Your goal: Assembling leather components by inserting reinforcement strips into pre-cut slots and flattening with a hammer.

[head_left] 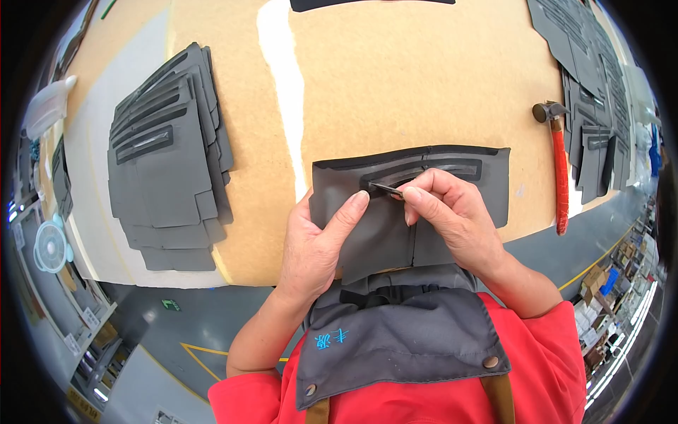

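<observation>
A dark grey sheet panel (378, 233) lies at the table's front edge, with its near part hanging toward me. Across its upper half runs a long, slightly curved slot with a black border (466, 169). My left hand (314, 244) grips the panel's left side, thumb on top near the slot's left end and fingers hidden underneath. In the closed fingers of my right hand (452, 219) is a small, thin pointed metal tool (385, 189), probably tweezers. Its tip meets the left end of the slot, beside my left thumb.
On the left, a fanned stack of similar grey panels (169, 187) covers part of the table (258, 240). A hammer with a red handle (560, 169) lies to the right. Beyond it are more grey panels (575, 60). Part of a dark piece (374, 3) shows at the far edge.
</observation>
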`<state>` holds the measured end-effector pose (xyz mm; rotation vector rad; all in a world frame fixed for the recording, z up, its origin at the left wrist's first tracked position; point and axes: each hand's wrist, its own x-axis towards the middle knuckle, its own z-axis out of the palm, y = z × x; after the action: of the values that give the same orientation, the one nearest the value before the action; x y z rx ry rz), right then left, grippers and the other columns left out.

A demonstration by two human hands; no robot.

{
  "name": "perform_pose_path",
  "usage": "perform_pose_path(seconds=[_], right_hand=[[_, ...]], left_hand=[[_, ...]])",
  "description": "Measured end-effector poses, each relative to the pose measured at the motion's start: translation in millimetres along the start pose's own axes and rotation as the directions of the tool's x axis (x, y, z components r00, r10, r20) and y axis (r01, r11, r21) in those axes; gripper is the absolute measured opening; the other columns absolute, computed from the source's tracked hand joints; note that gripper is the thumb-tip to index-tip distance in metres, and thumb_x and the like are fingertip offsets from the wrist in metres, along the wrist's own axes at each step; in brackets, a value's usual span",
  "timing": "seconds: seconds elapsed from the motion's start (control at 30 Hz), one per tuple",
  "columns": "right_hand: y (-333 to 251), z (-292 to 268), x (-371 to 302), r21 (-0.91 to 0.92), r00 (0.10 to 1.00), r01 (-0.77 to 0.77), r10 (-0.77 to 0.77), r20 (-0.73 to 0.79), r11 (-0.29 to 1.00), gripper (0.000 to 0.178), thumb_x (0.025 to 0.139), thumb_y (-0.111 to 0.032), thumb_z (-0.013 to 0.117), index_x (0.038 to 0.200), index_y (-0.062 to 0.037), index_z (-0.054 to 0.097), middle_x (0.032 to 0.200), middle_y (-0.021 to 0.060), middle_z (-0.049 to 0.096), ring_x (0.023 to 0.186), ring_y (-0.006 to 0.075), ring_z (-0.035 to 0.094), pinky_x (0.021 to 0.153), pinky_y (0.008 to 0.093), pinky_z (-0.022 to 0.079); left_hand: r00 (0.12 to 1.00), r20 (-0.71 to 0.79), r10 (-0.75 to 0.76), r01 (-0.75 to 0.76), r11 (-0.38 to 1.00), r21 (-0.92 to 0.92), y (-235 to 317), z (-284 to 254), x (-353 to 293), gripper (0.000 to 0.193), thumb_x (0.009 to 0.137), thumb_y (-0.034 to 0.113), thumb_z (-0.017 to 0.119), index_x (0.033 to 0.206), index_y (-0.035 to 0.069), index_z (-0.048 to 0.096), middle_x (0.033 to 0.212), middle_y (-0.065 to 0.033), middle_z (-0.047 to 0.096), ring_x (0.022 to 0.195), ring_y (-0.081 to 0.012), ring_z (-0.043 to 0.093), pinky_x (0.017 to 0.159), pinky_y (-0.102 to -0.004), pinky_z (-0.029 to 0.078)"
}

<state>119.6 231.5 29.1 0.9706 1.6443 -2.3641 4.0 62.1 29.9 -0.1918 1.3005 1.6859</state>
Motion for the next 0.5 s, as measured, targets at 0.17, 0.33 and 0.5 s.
perform_pose_path(seconds=[0.17, 0.33, 0.5], right_hand=[[0.6, 0.9, -0.8, 0.002, 1.0, -0.002, 0.002, -0.008, 1.0, 0.022, 0.104, -0.023, 0.065, 0.095, -0.0032, 0.065, 0.083, -0.0019, 0.064, 0.081, 0.004, 0.055, 0.076, 0.0218, 0.044], [1.9, 2.0, -1.7, 0.024, 1.0, -0.013, 0.013, -0.017, 1.0, 0.021, 0.104, -0.023, 0.065, 0.096, -0.003, 0.065, 0.084, -0.0018, 0.064, 0.081, 0.0039, 0.055, 0.075, 0.0213, 0.044], [2.9, 3.8, -2.6, 0.056, 0.999, -0.007, 0.009, -0.031, 0.998, 0.02, 0.104, -0.022, 0.066, 0.097, -0.003, 0.065, 0.084, -0.0016, 0.064, 0.081, 0.0039, 0.056, 0.075, 0.0209, 0.044]], left_hand=[[1.0, 0.0, 0.024, -0.024, 0.998, 0.057, -0.3, 0.3, -0.7, 0.029, 0.099, 0.012, 0.072, 0.123, -0.001, 0.063, 0.112, -0.0088, 0.071, 0.099, -0.0123, 0.067, 0.087, -0.0274, 0.055], [1.0, -0.011, 0.007, -0.006, 0.999, 0.043, -2.2, 0.6, -1.5, 0.029, 0.099, 0.012, 0.071, 0.124, 0.0, 0.062, 0.113, -0.0085, 0.07, 0.1, -0.0122, 0.066, 0.087, -0.0274, 0.055], [1.0, -0.021, -0.008, 0.009, 1.0, 0.027, -2.9, 1.3, -1.8, 0.03, 0.099, 0.012, 0.071, 0.124, 0.0, 0.062, 0.114, -0.0085, 0.07, 0.1, -0.0122, 0.066, 0.087, -0.0272, 0.055]])
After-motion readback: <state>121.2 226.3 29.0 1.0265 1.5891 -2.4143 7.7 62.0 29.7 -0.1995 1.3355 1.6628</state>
